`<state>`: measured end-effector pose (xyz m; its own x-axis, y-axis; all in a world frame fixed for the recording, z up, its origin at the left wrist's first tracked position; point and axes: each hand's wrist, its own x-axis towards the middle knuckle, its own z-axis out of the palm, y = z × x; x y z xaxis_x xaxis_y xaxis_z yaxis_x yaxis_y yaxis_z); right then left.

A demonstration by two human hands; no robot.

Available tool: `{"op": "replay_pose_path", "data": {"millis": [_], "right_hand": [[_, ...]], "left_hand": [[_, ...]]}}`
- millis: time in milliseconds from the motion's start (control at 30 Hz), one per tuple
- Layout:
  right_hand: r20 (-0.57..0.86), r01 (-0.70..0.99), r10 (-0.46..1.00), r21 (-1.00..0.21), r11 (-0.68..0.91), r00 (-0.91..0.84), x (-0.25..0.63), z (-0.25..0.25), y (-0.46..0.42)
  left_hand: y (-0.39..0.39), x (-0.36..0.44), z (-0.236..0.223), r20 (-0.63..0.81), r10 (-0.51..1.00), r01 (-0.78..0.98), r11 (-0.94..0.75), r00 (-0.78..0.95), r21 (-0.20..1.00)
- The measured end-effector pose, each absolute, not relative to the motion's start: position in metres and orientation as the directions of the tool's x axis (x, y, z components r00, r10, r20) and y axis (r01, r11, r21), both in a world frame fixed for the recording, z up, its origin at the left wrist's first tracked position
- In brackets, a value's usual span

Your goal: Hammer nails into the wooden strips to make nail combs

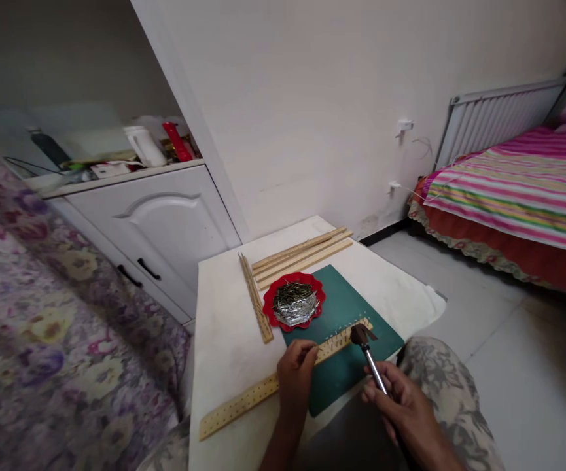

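My right hand [407,409] is wrapped round the metal handle of a small hammer [367,352]. The hammer's dark head rests at the far end of a long wooden strip [243,400] studded with a row of nails. That strip lies slanted across a green cutting mat [356,307] on a small white table [228,340]. My left hand [296,378] presses on the middle of the strip, fingers curled and pinched at its edge. A red scalloped dish [271,304] heaped with silver nails sits on the mat just beyond the strip.
More wooden strips [302,255] lie at the table's far edge, and another strip [256,299] lies left of the dish. A floral bed is at the left, a white cabinet [150,222] behind, a striped bed [518,183] at the right. My knee [440,379] is under the table's near corner.
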<state>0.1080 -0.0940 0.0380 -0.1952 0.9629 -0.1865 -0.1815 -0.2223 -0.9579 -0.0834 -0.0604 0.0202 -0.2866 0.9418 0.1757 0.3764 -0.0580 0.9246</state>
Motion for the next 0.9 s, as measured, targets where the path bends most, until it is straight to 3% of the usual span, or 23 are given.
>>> {"op": "replay_pose_path", "data": {"millis": [200, 633, 900], "right_hand": [[-0.177, -0.162, 0.961, -0.963, -0.214, -0.214, 0.108, 0.035, -0.095], [-0.18, -0.165, 0.957, -0.961, -0.22, -0.227, 0.11, 0.021, -0.092], [-0.212, -0.107, 0.93, -0.961, -0.253, -0.301, 0.109, 0.039, -0.09]], "left_hand": [[-0.051, -0.079, 0.014, 0.274, 0.939, 0.576, -0.109, -0.208, 0.81], [-0.047, -0.075, 0.01, 0.287, 0.941, 0.648, -0.109, -0.176, 0.754], [-0.045, -0.075, 0.008, 0.292, 0.941, 0.687, -0.1, -0.169, 0.72]]}}
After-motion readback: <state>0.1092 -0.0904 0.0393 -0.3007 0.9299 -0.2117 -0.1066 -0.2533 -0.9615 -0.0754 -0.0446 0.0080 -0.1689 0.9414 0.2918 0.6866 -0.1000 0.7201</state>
